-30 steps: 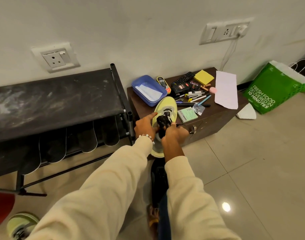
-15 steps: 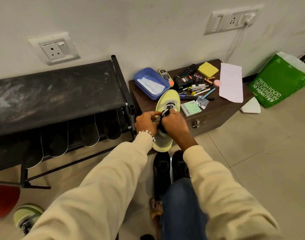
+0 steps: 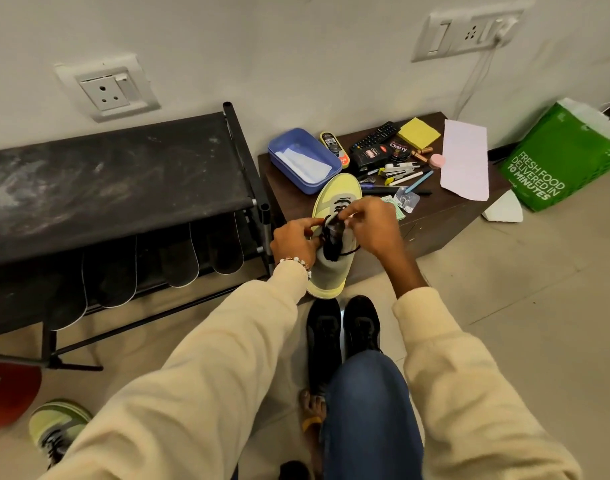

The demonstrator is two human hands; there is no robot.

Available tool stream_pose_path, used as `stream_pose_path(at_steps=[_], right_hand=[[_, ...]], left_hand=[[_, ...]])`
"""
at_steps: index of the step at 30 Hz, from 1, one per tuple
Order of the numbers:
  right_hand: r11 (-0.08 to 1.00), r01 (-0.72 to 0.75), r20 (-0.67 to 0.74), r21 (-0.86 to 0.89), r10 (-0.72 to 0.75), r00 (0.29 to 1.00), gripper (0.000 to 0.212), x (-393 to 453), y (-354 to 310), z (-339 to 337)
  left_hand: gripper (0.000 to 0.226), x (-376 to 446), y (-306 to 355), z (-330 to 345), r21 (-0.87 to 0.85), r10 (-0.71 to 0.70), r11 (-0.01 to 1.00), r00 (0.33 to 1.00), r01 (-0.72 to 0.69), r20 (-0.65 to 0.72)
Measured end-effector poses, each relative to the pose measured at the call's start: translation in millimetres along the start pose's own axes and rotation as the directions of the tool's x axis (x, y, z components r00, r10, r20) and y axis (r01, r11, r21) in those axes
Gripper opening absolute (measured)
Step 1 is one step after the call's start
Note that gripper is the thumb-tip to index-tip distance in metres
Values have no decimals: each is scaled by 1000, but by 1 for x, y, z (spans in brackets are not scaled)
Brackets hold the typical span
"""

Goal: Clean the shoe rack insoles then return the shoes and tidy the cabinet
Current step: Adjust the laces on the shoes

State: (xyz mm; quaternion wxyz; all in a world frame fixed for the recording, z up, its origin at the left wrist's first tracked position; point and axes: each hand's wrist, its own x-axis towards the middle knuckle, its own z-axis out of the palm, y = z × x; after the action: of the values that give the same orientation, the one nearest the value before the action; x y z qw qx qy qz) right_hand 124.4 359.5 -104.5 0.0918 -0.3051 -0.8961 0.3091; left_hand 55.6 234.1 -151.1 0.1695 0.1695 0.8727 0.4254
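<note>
Laces first: our left hand [image 3: 294,241] and right hand [image 3: 375,226] each pinch black lace on one yellow sneaker [image 3: 334,237], propped heel-down against the cabinet [image 3: 431,220], presumably for tying. Its mate [image 3: 56,429] lies by our left sleeve. Two black shoes [image 3: 343,327] wait below. Shoe rack [image 3: 116,174] shows about five insoles [image 3: 182,254], edges murky.

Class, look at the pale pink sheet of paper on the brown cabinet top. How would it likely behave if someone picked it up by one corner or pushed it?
The pink paper looks thin and flat, so it would probably droop when lifted and weigh little. Pushed, it would likely slide; one end already overhangs the cabinet edge.
</note>
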Motion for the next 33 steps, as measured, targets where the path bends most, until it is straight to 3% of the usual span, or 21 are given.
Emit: stream_pose_path(at_steps=[1, 2, 5, 6, 10, 17, 20, 25, 28, 33], right_hand=[[990, -101, -125, 97, 113, 986, 18, -5, 2, 1], [972, -188, -148, 141, 208, 967, 20, -8, 3, 4], [934, -338, 51, 118, 334, 941, 34, -18, 4, 19], [931, -349, 52, 109, 345, 937, 35, -20, 2, 23], [962, -248, -116, -113, 236, 965, 28, -23, -10, 33], [998, -47, -106, -32, 43, 993, 38, -39, -19, 35], [999, -9, -32, 50, 10, 999, 40, -42, -25, 36], [997, 72, 196, -5, -70, 978, 23, -31, -15, 20], [980, 117, 250, -164, -73, 965, 20, -26, -3, 15], [860, 257, 340, -441, -105, 935, 31, -18, -4, 31]], left_hand=[[34, -1, 1, 0, 5, 2, 1000, 1000, -2, -6], [34, -2, 1, 0, 9, 3, 1000, 1000, -3, -11], [36, -3, 2, 0, 18, 3, 1000, 1000, -3, -20], [36, -4, 2, 1, 17, -1, 1000, 1000, 1, -25], [37, -3, 2, 3, 29, 2, 1000, 998, -1, -60], [34, -3, 1, 4, 24, 36, 999, 996, -35, -76], [33, -2, -3, 4, 11, 36, 999, 996, -35, -78], [43, 0, -8, 2, -26, 26, 999, 999, -27, -40], [39, 1, -9, 2, -43, 34, 998, 999, -34, -19], [34, 2, -10, 4, -97, 28, 995, 1000, -28, 1]])
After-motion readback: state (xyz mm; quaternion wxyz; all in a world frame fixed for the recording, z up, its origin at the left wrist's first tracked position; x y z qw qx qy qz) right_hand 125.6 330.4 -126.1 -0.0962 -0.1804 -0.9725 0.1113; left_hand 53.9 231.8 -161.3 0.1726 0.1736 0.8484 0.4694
